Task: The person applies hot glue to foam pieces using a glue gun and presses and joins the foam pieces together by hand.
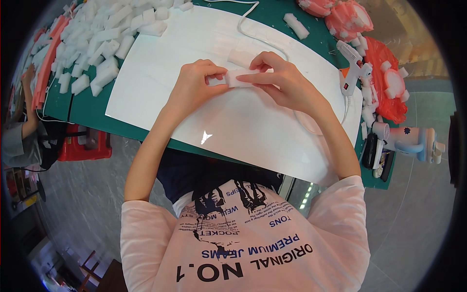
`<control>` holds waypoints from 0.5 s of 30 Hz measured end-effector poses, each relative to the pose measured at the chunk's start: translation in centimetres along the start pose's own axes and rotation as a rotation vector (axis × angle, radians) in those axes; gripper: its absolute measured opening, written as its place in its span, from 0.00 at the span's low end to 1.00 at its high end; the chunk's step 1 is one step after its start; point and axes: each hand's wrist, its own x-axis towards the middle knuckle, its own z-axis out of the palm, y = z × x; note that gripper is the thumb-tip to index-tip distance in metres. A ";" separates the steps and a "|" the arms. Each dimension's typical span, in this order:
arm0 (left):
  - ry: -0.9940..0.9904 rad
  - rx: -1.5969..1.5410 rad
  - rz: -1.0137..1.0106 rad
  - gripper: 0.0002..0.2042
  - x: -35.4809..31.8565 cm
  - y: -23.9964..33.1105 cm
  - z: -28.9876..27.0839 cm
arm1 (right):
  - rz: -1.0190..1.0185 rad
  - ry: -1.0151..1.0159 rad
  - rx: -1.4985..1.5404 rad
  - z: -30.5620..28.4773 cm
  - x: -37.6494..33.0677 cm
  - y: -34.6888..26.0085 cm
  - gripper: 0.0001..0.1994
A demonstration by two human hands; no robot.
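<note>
A small white foam block (235, 79) is held between my two hands above the white board (151, 92). My left hand (198, 83) pinches the block's left end between thumb and fingers. From the other side, my right hand (284, 80) grips it, its index finger and thumb laid along the block and covering that end. Just behind, another foam piece (238, 57) lies on the board, partly hidden by my right fingers. A white glue gun (349, 68) stands to the right of my right hand, at the board's edge.
Many loose foam blocks (104, 36) are heaped at the far left. A white cable (242, 24) crosses the board. Red plastic bags (382, 63) with foam pieces sit at the right, near a light blue tumbler (411, 141). A red stool (85, 146) and another person's arm (30, 109) are at left.
</note>
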 end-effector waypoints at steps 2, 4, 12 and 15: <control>0.000 0.005 0.004 0.13 0.0 -0.1 0.0 | 0.020 0.023 -0.044 0.3 0.0 -0.2 0.19; 0.003 0.006 0.006 0.14 0.0 -0.1 0.0 | 0.041 0.031 -0.079 0.6 0.0 -0.5 0.20; 0.142 0.037 0.172 0.13 0.0 0.4 0.0 | 0.140 -0.018 -0.063 0.6 0.5 -0.9 0.13; 0.191 0.077 0.365 0.11 0.4 0.4 0.4 | 0.136 -0.026 -0.011 0.3 0.7 -0.7 0.11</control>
